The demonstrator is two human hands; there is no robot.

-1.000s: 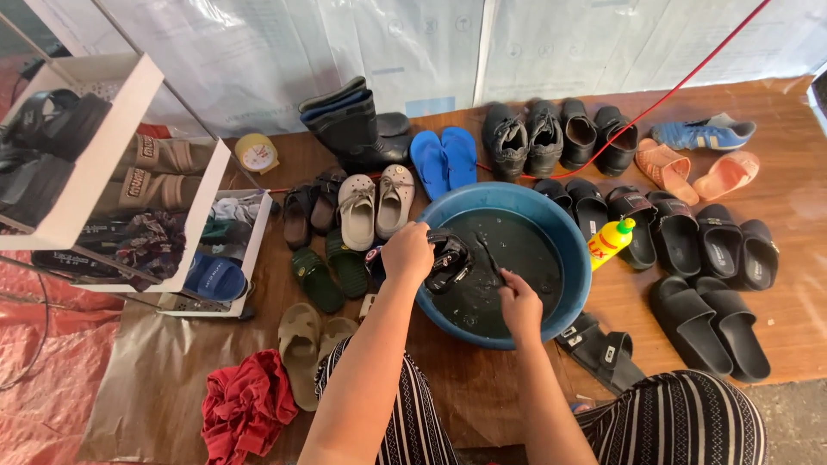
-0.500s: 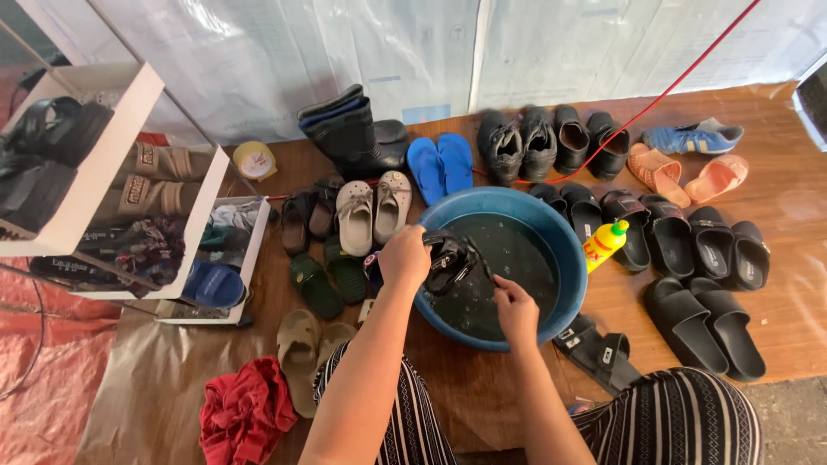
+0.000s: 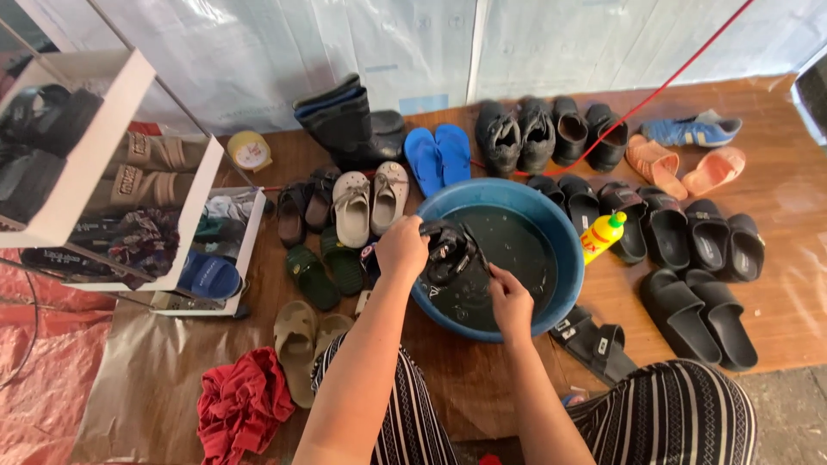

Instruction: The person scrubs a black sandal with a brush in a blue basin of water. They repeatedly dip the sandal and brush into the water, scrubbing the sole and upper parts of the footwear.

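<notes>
The left hand (image 3: 401,247) closes its fingers on a black sandal (image 3: 445,251), held over dark water in the blue basin (image 3: 564,241). The right hand (image 3: 510,301) grips a brush whose handle (image 3: 479,252) reaches the sandal. A yellow bottle (image 3: 601,236) stands just beside the basin, amid rows of footwear.
</notes>
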